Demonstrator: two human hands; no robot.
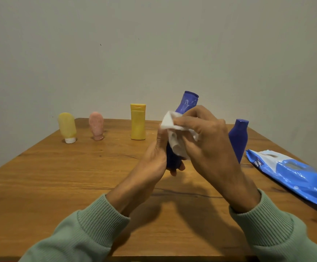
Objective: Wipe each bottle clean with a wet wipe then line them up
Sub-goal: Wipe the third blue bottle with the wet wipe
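With fingers point(190, 116) of the right hand point(206, 142) curled, pinches a crumpled white wet wipe point(170, 124) against the held blue bottle point(188, 102). Grips that bottle's lower body in the left hand point(154, 157), thumb up its side, fingertips wrapped beneath. Holds it tilted above the middle of the table point(59, 176), glossy and narrow-necked. Has a second blue bottle point(239, 138) standing just to the right, beside a blue wipes pack point(293, 174) lying near the right edge. Keeps a yellow bottle point(138, 122), pink tube point(96, 125) and yellow tube point(67, 127) upright and apart along the far edge; open wood toward the near edge.
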